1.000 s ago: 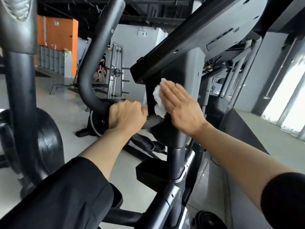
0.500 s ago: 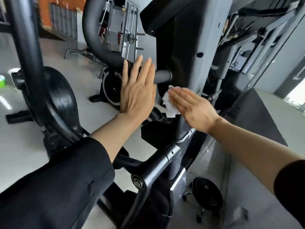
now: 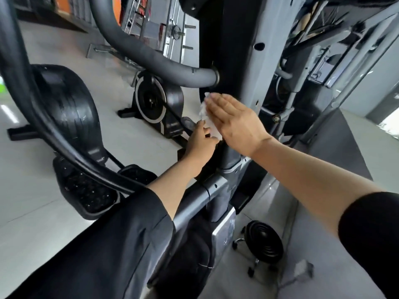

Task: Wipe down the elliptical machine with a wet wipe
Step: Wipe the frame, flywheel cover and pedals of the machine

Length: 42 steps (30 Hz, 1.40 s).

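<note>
The elliptical's dark upright post (image 3: 235, 50) rises through the middle of the view, and a curved grey handlebar (image 3: 151, 59) joins it from the left. My right hand (image 3: 237, 119) lies flat, fingers straight, and presses a crumpled white wet wipe (image 3: 204, 111) against the post just below the handlebar joint. My left hand (image 3: 198, 145) is lower, beside the post, with its fingertips at the wipe's lower edge. The wipe and my right hand partly hide those fingers, so a pinch cannot be made out.
A long black swing arm (image 3: 28, 100) curves down the left, above a ribbed foot pedal (image 3: 86, 190). Another machine's flywheel housing (image 3: 155, 102) stands behind. A black round stool (image 3: 264, 240) sits on the floor at lower right. A metal rack (image 3: 170, 24) is at the back.
My left hand let go of the handlebar, opened, then dropped to the wipe's lower edge. My right hand slid the wipe down the post. The view tilted downward.
</note>
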### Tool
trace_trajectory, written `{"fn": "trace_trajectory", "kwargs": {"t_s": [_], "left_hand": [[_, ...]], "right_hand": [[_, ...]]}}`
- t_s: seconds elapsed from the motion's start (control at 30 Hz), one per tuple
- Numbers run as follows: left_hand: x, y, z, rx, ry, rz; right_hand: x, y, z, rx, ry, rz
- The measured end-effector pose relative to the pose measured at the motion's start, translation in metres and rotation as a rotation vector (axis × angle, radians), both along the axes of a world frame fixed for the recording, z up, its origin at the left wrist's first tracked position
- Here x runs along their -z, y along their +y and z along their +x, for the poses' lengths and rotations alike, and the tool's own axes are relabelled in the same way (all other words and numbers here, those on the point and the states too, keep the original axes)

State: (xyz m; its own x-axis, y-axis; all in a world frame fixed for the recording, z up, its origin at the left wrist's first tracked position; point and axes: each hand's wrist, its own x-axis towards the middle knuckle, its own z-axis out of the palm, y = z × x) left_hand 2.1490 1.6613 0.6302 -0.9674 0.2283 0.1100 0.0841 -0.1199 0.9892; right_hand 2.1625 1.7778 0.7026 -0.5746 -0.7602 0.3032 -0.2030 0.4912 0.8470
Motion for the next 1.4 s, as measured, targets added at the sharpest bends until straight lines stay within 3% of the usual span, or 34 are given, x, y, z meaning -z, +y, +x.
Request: {"fn": "trace_trajectory", "kwargs": {"t_s": [0.13,0.27,0.33,0.47,0.6,0.7,0.8,0.93,1.07,1.23,1.4], "left_hand": [[0.001,0.0,0.006,0.073,-0.033,0.065],[-0.001,-0.012,0.011,0.14,0.007,0.017],[0.012,-0.023,0.013,0.14,0.059,-0.175],[0.053,-0.043,0.022,0.176,0.143,-0.745],[0.069,-0.056,0.032,0.224,0.237,-0.933],[0.068,-0.066,0.041,0.175,0.361,-1.067],[0.071,-0.073,0.047,0.062,0.473,-0.948],[0.081,-0.072,0.05,-0.059,0.492,-0.766],[0.081,-0.071,0.05,-0.064,0.506,-0.807],[0.075,-0.068,0.052,-0.032,0.476,-0.891],[0.07,-0.066,0.056,-0.002,0.452,-0.959]], "right_hand": [[0.005,0.023,0.015,-0.084,-0.037,0.091],[-0.004,0.026,0.009,-0.145,0.034,-0.039],[0.007,0.034,0.011,-0.149,0.008,0.016],[0.048,0.05,0.027,-0.034,-0.133,0.131],[0.098,0.034,0.037,0.031,-0.26,0.014],[0.105,0.02,0.04,-0.016,-0.356,-0.166],[0.1,0.009,0.045,0.016,-0.441,-0.408],[0.143,-0.014,0.09,0.132,-0.558,-1.129],[0.167,-0.029,0.103,0.08,-0.493,-1.284],[0.198,-0.087,0.14,0.075,-0.281,-1.678],[0.208,-0.11,0.143,0.029,-0.303,-1.886]]}}
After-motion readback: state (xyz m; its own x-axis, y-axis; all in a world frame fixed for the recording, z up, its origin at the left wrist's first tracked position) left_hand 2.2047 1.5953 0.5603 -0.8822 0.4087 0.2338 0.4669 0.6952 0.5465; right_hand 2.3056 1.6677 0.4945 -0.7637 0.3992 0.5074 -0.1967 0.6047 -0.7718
